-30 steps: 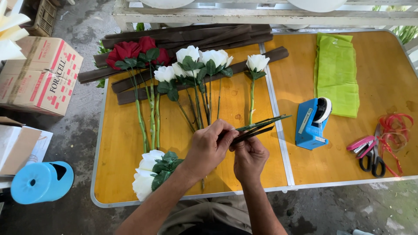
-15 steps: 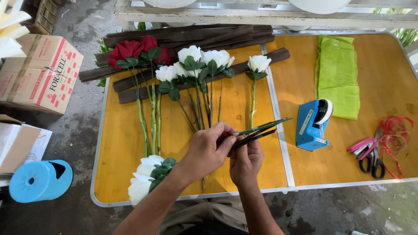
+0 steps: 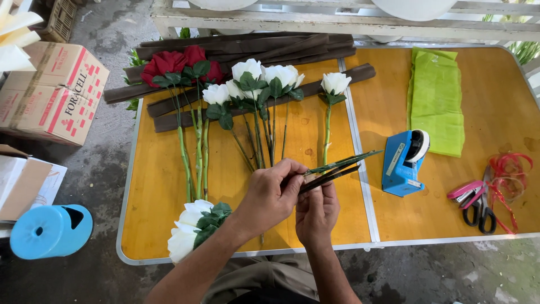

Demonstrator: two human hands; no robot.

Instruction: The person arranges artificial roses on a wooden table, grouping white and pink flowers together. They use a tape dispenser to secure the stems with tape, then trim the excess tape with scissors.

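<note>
My left hand [image 3: 271, 196] and my right hand [image 3: 316, 209] meet over the front middle of the orange table [image 3: 394, 219]. Both pinch a bunch of thin green and dark flower stems [image 3: 337, 167] that point right and slightly up. The white flower heads [image 3: 188, 232] of this bunch lie under my left forearm at the table's front edge. Beyond my hands lie white roses [image 3: 264, 76], a single white rose [image 3: 334, 83] and red roses [image 3: 174, 63], stems toward me.
Long dark brown strips [image 3: 253, 48] lie under the flowers at the back. A blue tape dispenser [image 3: 402, 163], folded green cloth [image 3: 436, 98], pink scissors [image 3: 472, 200] and red ribbon [image 3: 509, 174] sit on the right. Cardboard boxes [image 3: 53, 93] and a blue stool [image 3: 50, 231] stand left.
My hands have stayed almost in place, fingers shifting slightly on the stems. The camera view has moved a little.
</note>
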